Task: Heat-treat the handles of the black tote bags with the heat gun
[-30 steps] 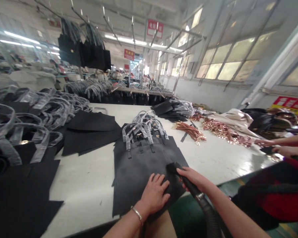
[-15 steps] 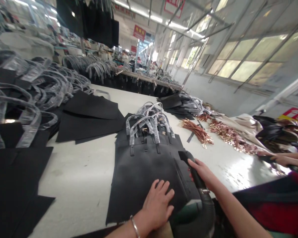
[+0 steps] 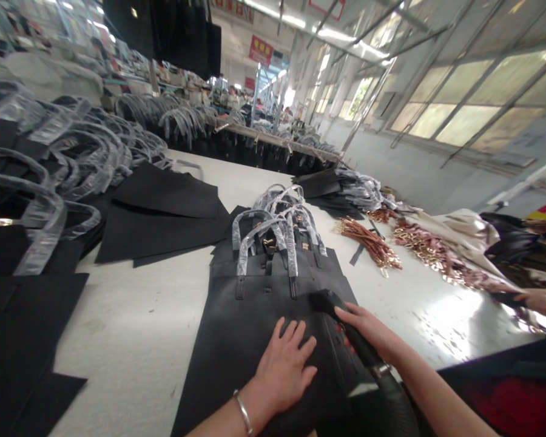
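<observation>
Worktop: pale and glossy, the worktop [image 3: 131, 315] carries small dark marks at left and a bright patch of glare at right.
Bag panels: a stack of black bag panels [image 3: 227, 346] lies flat at the near centre, with plastic-wrapped handles [image 3: 292, 252] arching up at its far end.
Left grip: the left hand [image 3: 284, 364], a silver-coloured bangle [image 3: 243, 416] at its wrist, rests on the top panel, fingers spread, grasping nothing.
Right grip: the right hand [image 3: 373, 331] is curled round a black hose nozzle [image 3: 359, 343], its head over the right part of the stack; whether it touches, I cannot tell.
Left side: more wrapped handles [image 3: 91, 152] heap up, with loose black pieces [image 3: 164, 230] fanned beside them.
Right side: brown straps [image 3: 368, 243] with gold-coloured clasps lie bundled near beige cloth [image 3: 464, 227]; a co-worker's hand [image 3: 539, 300] shows at the edge.
Far end: a rail [image 3: 282, 139] crosses beyond the worktop, dark goods below it.
Room: black bags [image 3: 182, 39] hang high at left, a red sign [image 3: 261, 50] and strip lights [image 3: 337, 34] overhead, yellowish windows [image 3: 459, 124] along the right wall.
</observation>
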A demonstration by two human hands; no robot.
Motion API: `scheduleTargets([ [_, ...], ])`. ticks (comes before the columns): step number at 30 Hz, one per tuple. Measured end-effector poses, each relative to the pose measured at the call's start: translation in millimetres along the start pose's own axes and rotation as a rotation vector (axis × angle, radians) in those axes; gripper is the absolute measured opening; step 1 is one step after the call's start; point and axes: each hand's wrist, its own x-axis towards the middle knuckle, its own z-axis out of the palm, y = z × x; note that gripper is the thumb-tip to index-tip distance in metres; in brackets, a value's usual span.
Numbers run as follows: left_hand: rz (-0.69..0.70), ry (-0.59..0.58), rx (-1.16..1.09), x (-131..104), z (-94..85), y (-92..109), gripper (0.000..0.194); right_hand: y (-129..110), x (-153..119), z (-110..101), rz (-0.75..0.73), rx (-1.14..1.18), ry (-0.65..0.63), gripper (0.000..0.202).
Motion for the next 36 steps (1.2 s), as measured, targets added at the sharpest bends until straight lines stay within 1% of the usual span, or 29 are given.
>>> scheduleTargets([
  [3,-0.003,-0.005,-0.005,-1,0.7,2,0.050,2,-12,-8,0.047,-0.034,-0.022,0.028],
  [5,0.007,-0.008,-0.008,0,0.8,3,0.050,1,-14,-11,0.068,-0.051,-0.025,0.029],
  [8,0.005,-0.027,-0.004,2,-1.4,2,0.052,-6,2,-3,0.025,-0.052,0.005,0.025],
  [10,0.011,-0.055,-0.003,1,-7.1,1,0.066,-15,20,5,-0.053,-0.042,0.063,0.021],
  [11,0.040,-0.080,-0.009,0,-11.2,1,0.076,-20,27,9,-0.098,-0.036,0.105,0.019],
  [12,0.096,-0.113,-0.021,-1,-16.0,1,0.086,-24,31,10,-0.140,-0.029,0.151,0.018],
  [13,0.174,-0.152,-0.036,-3,-20.8,1,0.091,-27,33,10,-0.173,-0.022,0.193,0.018],
  [14,0.258,-0.192,-0.048,-5,-25.2,1,0.091,-29,30,7,-0.195,-0.016,0.225,0.018],
  [16,0.378,-0.247,-0.049,-6,-30.2,1,0.080,-26,13,-4,-0.203,-0.008,0.255,0.021],
  [18,0.387,-0.254,-0.025,-3,-28.6,2,0.072,-16,-13,-17,-0.177,-0.004,0.255,0.024],
  [21,0.318,-0.221,-0.003,9,-17.0,1,0.075,11,-58,-30,-0.103,-0.003,0.232,0.031],
  [24,0.252,-0.180,0.019,25,-5.0,-3,0.076,47,-93,-30,0.008,0.032,0.192,0.044],
  [26,0.230,-0.160,0.044,34,-0.3,-6,0.074,69,-108,-26,0.069,0.084,0.159,0.051],
  [28,0.229,-0.145,0.067,39,2.3,-8,0.074,86,-116,-22,0.102,0.132,0.109,0.054],
  [30,0.236,-0.135,0.088,41,3.5,-9,0.075,96,-119,-18,0.120,0.163,0.069,0.055],
  [33,0.249,-0.135,0.113,40,4.1,-9,0.075,98,-116,-15,0.121,0.178,0.035,0.049],
  [36,0.260,-0.150,0.123,40,3.6,-9,0.075,92,-106,-14,0.100,0.191,0.007,0.043],
])
